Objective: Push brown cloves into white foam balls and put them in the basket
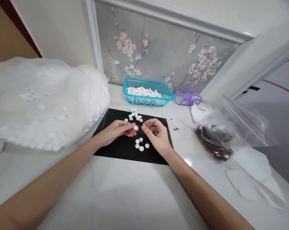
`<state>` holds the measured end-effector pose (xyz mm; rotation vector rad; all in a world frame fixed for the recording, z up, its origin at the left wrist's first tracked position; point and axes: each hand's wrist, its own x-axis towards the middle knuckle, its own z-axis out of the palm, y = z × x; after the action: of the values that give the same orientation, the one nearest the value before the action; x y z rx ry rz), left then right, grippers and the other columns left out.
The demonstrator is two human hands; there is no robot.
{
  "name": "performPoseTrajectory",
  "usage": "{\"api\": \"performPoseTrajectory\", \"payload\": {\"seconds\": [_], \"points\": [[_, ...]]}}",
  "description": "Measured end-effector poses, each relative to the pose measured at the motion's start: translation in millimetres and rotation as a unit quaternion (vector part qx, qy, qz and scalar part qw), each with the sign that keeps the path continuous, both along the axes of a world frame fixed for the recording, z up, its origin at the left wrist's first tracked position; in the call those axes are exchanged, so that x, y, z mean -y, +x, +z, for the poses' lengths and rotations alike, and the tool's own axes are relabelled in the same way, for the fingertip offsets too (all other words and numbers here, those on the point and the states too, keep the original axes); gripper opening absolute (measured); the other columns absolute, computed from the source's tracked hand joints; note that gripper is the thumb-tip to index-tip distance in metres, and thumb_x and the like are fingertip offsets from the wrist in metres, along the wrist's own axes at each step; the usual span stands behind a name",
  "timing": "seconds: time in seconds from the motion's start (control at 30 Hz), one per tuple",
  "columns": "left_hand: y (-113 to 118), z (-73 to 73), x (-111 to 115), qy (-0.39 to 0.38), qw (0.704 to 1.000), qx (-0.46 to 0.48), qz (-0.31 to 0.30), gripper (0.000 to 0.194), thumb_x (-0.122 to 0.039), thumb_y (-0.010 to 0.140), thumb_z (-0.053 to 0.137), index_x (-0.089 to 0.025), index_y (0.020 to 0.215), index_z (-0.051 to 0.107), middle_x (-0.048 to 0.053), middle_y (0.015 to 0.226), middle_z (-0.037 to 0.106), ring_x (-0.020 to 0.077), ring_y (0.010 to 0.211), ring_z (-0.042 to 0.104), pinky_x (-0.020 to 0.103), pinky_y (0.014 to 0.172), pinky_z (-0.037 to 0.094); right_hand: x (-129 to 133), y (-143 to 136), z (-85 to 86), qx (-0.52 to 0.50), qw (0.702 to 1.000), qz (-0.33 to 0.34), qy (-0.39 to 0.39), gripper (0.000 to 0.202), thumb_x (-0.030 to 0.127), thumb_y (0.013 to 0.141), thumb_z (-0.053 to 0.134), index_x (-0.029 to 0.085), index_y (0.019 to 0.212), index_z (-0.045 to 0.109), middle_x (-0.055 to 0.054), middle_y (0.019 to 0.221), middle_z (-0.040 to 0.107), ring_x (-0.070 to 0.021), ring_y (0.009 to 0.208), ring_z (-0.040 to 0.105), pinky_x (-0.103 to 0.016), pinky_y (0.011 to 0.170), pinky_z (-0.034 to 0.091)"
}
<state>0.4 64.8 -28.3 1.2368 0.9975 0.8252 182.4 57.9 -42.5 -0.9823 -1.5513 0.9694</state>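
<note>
My left hand (119, 131) pinches a white ball (136, 127) between thumb and fingertips, above a black mat (125, 148). Close by on the right, my right hand (157, 134) has its thumb and index finger brought together on something small that I cannot make out. Several loose white balls (133, 114) lie at the mat's back edge, beside small brown pieces (145, 118). Nearer to me, several white balls (141, 148) form a loose cluster, with bits of brown showing at some of them.
Behind the mat stands a blue basket (149, 101) of white balls, beside a purple packet (188, 98). A large bag of white balls (46, 102) fills the left. At right lies a clear bag of brown pieces (215, 145), near white paper scraps (254, 166).
</note>
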Motion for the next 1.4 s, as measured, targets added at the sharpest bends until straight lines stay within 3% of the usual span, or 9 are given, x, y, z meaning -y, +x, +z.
{"api": "performPoseTrajectory", "payload": {"seconds": [0.17, 0.3, 0.7, 0.97, 1.1, 1.23, 1.33, 1.4], "points": [[0.5, -0.1, 1.0, 0.02, 1.0, -0.012, 0.0, 0.031, -0.044, 0.074, 0.063, -0.014, 0.076, 0.07, 0.004, 0.072, 0.066, 0.0093, 0.065, 0.055, 0.023, 0.066, 0.044, 5.9, -3.7, -2.5, 0.145, 0.979, -0.018, 0.141, 0.025, 0.034, 0.072, 0.066, 0.021, 0.093, 0.06, 0.002, 0.078, 0.052, -0.003, 0.044, 0.033, -0.02, 0.042, 0.033], [1.0, 1.3, 2.2, 0.044, 0.998, -0.034, -0.012, 0.032, -0.045, 0.073, 0.063, -0.014, 0.075, 0.069, 0.002, 0.068, 0.063, 0.0098, 0.064, 0.054, 0.023, 0.065, 0.044, 7.7, -4.1, -1.7, 0.178, 0.966, -0.027, 0.186, 0.016, 0.03, 0.076, 0.064, 0.021, 0.088, 0.061, 0.001, 0.077, 0.053, -0.0044, 0.047, 0.035, -0.021, 0.047, 0.038], [2.2, 3.5, 3.2, 0.054, 0.996, -0.058, -0.04, 0.033, -0.046, 0.075, 0.061, -0.014, 0.068, 0.07, 0.003, 0.064, 0.066, 0.0094, 0.061, 0.056, 0.022, 0.063, 0.045, 11.3, -4.2, -4.3, 0.221, 0.945, -0.017, 0.242, 0.01, 0.025, 0.084, 0.05, 0.018, 0.08, 0.056, 0.0, 0.073, 0.05, -0.0068, 0.049, 0.04, -0.022, 0.048, 0.036], [2.6, 4.0, 4.5, 0.058, 0.993, -0.088, -0.045, 0.033, -0.047, 0.072, 0.063, -0.015, 0.064, 0.068, 0.003, 0.061, 0.066, 0.0114, 0.058, 0.056, 0.023, 0.059, 0.046, 14.0, -2.8, 1.1, 0.238, 0.95, 0.029, 0.2, 0.011, 0.026, 0.084, 0.048, 0.02, 0.076, 0.053, 0.001, 0.068, 0.047, -0.0084, 0.051, 0.039, -0.023, 0.049, 0.036], [4.9, 5.3, 5.3, 0.054, 0.994, -0.093, 0.009, 0.037, -0.049, 0.073, 0.061, -0.014, 0.063, 0.068, 0.004, 0.057, 0.064, 0.0105, 0.054, 0.054, 0.022, 0.053, 0.042, 6.9, 2.0, 0.6, 0.198, 0.964, -0.007, 0.176, 0.01, 0.029, 0.082, 0.053, 0.019, 0.083, 0.055, 0.0, 0.075, 0.048, -0.0058, 0.046, 0.035, -0.022, 0.045, 0.034], [0.4, 3.7, 2.1, 0.098, 0.977, -0.127, 0.142, 0.039, -0.051, 0.073, 0.06, -0.015, 0.056, 0.063, 0.001, 0.051, 0.057, 0.0087, 0.048, 0.047, 0.022, 0.048, 0.035, -8.2, 13.2, -3.6, 0.209, 0.962, -0.061, 0.166, 0.013, 0.028, 0.083, 0.051, 0.018, 0.087, 0.057, 0.0, 0.077, 0.048, -0.0059, 0.046, 0.036, -0.023, 0.045, 0.034], [-7.1, 1.0, -2.6, 0.144, 0.946, -0.15, 0.248, 0.037, -0.049, 0.074, 0.058, -0.016, 0.056, 0.059, -0.001, 0.05, 0.052, 0.0089, 0.05, 0.045, 0.022, 0.049, 0.033, -16.9, 20.4, -6.8, 0.246, 0.953, -0.049, 0.167, 0.016, 0.027, 0.084, 0.048, 0.017, 0.089, 0.059, -0.003, 0.08, 0.051, -0.0073, 0.048, 0.04, -0.025, 0.05, 0.038], [-10.8, -0.9, -5.4, 0.16, 0.93, -0.164, 0.286, 0.036, -0.049, 0.075, 0.056, -0.016, 0.059, 0.058, -0.001, 0.054, 0.053, 0.01, 0.054, 0.046, 0.023, 0.052, 0.034, -18.4, 22.2, -7.5, 0.268, 0.949, -0.023, 0.164, 0.018, 0.026, 0.085, 0.046, 0.017, 0.093, 0.059, -0.004, 0.084, 0.053, -0.0077, 0.05, 0.042, -0.025, 0.052, 0.039]]}}
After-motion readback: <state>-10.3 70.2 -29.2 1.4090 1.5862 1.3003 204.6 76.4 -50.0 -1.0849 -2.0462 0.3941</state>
